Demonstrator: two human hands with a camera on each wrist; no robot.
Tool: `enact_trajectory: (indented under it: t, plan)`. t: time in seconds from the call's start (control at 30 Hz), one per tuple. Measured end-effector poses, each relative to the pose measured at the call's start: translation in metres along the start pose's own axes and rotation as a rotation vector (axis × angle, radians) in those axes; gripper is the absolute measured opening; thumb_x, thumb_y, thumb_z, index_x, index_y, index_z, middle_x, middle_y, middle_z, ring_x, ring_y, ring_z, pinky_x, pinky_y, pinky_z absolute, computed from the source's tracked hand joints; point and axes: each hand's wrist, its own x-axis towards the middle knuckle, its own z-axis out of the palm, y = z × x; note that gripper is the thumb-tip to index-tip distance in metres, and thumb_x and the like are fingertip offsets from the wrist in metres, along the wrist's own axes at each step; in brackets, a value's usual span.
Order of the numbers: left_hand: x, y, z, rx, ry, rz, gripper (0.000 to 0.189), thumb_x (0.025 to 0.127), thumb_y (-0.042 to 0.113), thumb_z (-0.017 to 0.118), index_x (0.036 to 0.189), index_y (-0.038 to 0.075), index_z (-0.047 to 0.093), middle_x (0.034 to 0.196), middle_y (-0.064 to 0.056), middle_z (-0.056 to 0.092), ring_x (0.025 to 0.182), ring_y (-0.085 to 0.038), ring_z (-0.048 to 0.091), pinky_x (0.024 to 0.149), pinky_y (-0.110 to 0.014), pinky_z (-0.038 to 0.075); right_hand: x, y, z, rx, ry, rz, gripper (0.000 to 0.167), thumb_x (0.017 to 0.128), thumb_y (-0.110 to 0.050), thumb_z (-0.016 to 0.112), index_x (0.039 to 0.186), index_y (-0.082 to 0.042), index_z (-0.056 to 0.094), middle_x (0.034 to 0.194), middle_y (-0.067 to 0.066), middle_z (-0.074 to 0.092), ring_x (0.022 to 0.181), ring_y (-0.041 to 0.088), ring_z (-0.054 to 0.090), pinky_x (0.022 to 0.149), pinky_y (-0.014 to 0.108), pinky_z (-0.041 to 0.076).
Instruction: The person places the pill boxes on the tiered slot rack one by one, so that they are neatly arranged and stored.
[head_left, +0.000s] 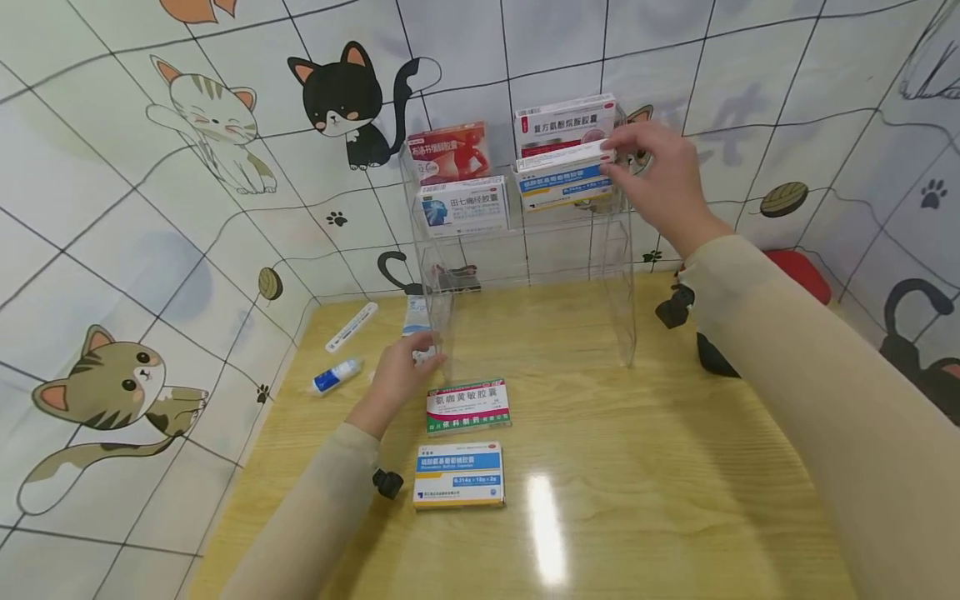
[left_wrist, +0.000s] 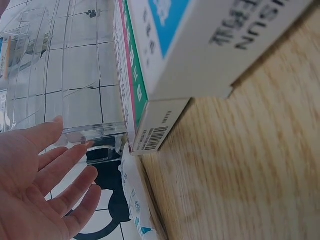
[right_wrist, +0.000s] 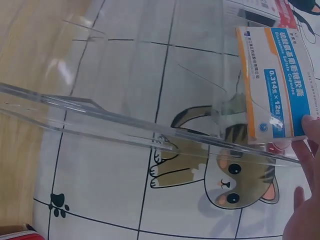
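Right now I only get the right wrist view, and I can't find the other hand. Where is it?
Observer: The left hand is by the left side of the clear stand; I can't tell if it's touching.
Operator: Cool! Is there another one like the capsule box that the right hand is pinching?
Observer: Yes, a matching blue-and-white box lies flat on the table.
Operator: Ooh, twins! Is anything between that twin and the stand?
Observer: Yes, a white box with green and pink bands lies there.
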Motion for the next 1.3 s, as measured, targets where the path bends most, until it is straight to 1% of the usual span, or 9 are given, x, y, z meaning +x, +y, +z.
enact_trajectory:
  t: [0.17, 0.27, 0.47, 0.67, 0.87, 0.97, 1.07, 1.2, 1.3]
  plan:
    - [0.002, 0.001, -0.001, 0.001, -0.002, -0.018, 0.046, 0.100, 0.031, 0.070, 0.141, 0.013, 0.061, 0.136, -0.013, 0.067, 0.126, -0.032, 0.062, 0.106, -0.052, 0.053, -0.002, 0.008, 0.004, -0.048, -0.005, -0.081, 0.026, 0.094, -0.020, 0.078, 0.118, -0.012, 0.075, 0.131, 0.001, 0.072, 0.128, 0.019, 0.059, 0.116, 0.035, 0.029]
    - [0.002, 0.002, -0.001, 0.007, -0.003, -0.022, 0.046, 0.100, 0.031, 0.070, 0.142, 0.014, 0.061, 0.136, -0.014, 0.067, 0.126, -0.033, 0.063, 0.106, -0.052, 0.053, -0.003, 0.009, 0.005, -0.094, -0.025, -0.096, 0.026, 0.095, -0.022, 0.077, 0.119, -0.013, 0.073, 0.133, 0.000, 0.071, 0.132, 0.019, 0.058, 0.119, 0.039, 0.024]
    - [0.001, 0.002, -0.001, -0.002, 0.004, -0.022, 0.045, 0.099, 0.029, 0.072, 0.140, 0.012, 0.062, 0.135, -0.016, 0.067, 0.125, -0.035, 0.063, 0.105, -0.053, 0.054, -0.008, 0.008, 0.006, -0.181, -0.043, -0.150, 0.027, 0.097, -0.021, 0.075, 0.121, -0.011, 0.070, 0.135, 0.004, 0.070, 0.131, 0.025, 0.057, 0.114, 0.046, 0.027]
    - [0.000, 0.001, 0.000, 0.002, -0.001, -0.020, 0.046, 0.100, 0.029, 0.071, 0.141, 0.013, 0.061, 0.136, -0.015, 0.066, 0.126, -0.033, 0.062, 0.105, -0.052, 0.054, -0.011, 0.008, 0.002, -0.250, -0.010, -0.216, 0.025, 0.097, -0.020, 0.074, 0.119, -0.008, 0.073, 0.132, 0.011, 0.072, 0.115, 0.033, 0.053, 0.104, 0.051, 0.033]
    - [0.000, 0.001, 0.000, 0.008, 0.002, -0.009, 0.046, 0.100, 0.030, 0.070, 0.141, 0.013, 0.061, 0.137, -0.014, 0.066, 0.126, -0.033, 0.063, 0.104, -0.052, 0.054, -0.026, 0.008, 0.005, -0.190, 0.027, -0.234, 0.027, 0.093, -0.015, 0.078, 0.118, -0.005, 0.074, 0.138, 0.011, 0.066, 0.128, 0.035, 0.051, 0.112, 0.053, 0.033]
    - [0.001, 0.000, -0.001, 0.013, 0.007, -0.002, 0.046, 0.100, 0.031, 0.070, 0.142, 0.013, 0.061, 0.138, -0.013, 0.066, 0.127, -0.033, 0.063, 0.104, -0.051, 0.054, -0.044, 0.002, 0.017, -0.063, 0.051, -0.241, 0.025, 0.090, -0.010, 0.080, 0.114, -0.003, 0.075, 0.135, 0.011, 0.066, 0.129, 0.034, 0.052, 0.113, 0.050, 0.034]
    - [0.001, 0.000, -0.002, 0.009, 0.014, -0.003, 0.045, 0.100, 0.030, 0.070, 0.141, 0.012, 0.062, 0.137, -0.012, 0.067, 0.127, -0.032, 0.063, 0.104, -0.051, 0.055, -0.073, -0.008, 0.037, 0.048, 0.009, -0.231, 0.024, 0.088, -0.005, 0.081, 0.112, -0.004, 0.076, 0.131, 0.011, 0.069, 0.128, 0.031, 0.056, 0.113, 0.048, 0.039]
    - [0.000, 0.000, -0.002, 0.005, 0.005, 0.000, 0.046, 0.100, 0.029, 0.070, 0.141, 0.011, 0.062, 0.138, -0.012, 0.066, 0.128, -0.031, 0.062, 0.104, -0.051, 0.054, -0.121, -0.020, 0.068, 0.150, -0.108, -0.249, 0.027, 0.085, -0.004, 0.083, 0.111, -0.005, 0.075, 0.126, 0.011, 0.071, 0.125, 0.030, 0.061, 0.111, 0.048, 0.046]
    - [0.001, 0.001, -0.001, 0.000, -0.001, 0.005, 0.046, 0.101, 0.029, 0.070, 0.142, 0.010, 0.061, 0.139, -0.012, 0.066, 0.128, -0.031, 0.062, 0.105, -0.050, 0.054, -0.156, -0.029, 0.086, 0.209, -0.251, -0.217, 0.029, 0.084, -0.007, 0.084, 0.112, -0.008, 0.075, 0.126, 0.010, 0.070, 0.120, 0.029, 0.064, 0.109, 0.049, 0.050]
